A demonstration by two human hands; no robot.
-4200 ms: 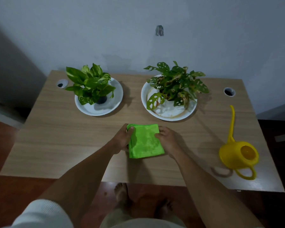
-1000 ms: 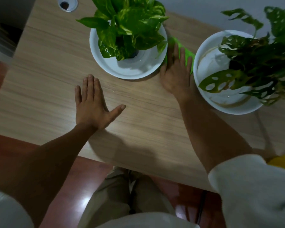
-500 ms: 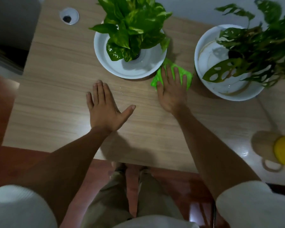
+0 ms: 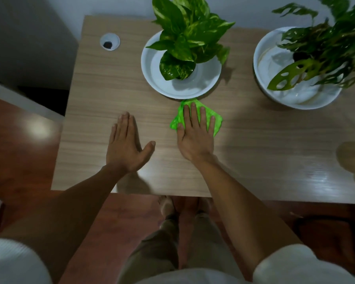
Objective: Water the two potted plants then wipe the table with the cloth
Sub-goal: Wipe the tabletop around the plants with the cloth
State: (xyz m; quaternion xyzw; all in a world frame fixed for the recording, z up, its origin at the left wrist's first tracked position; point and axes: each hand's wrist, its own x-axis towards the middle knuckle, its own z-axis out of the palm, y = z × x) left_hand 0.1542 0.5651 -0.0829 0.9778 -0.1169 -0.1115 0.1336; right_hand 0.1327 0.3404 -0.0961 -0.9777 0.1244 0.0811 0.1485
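Observation:
My right hand (image 4: 195, 134) lies flat, fingers spread, pressing the bright green cloth (image 4: 217, 121) onto the wooden table (image 4: 103, 95), just in front of the left plant's white dish (image 4: 152, 72). My left hand (image 4: 126, 144) rests palm-down on the bare wood to the left, holding nothing. The left plant (image 4: 187, 35) has broad variegated leaves. The right plant (image 4: 324, 46), with holed leaves, stands in its own white dish (image 4: 260, 64) at the far right.
A round cable hole (image 4: 109, 41) sits near the table's back left corner. A sliver of the yellow watering can and its reflection (image 4: 350, 158) show at the right edge. The table's front edge (image 4: 131, 192) is close to my legs; the floor is reddish.
My right hand has drawn the cloth from between the two dishes toward me and to the left, out in front of the left dish. My left hand stays flat on the table.

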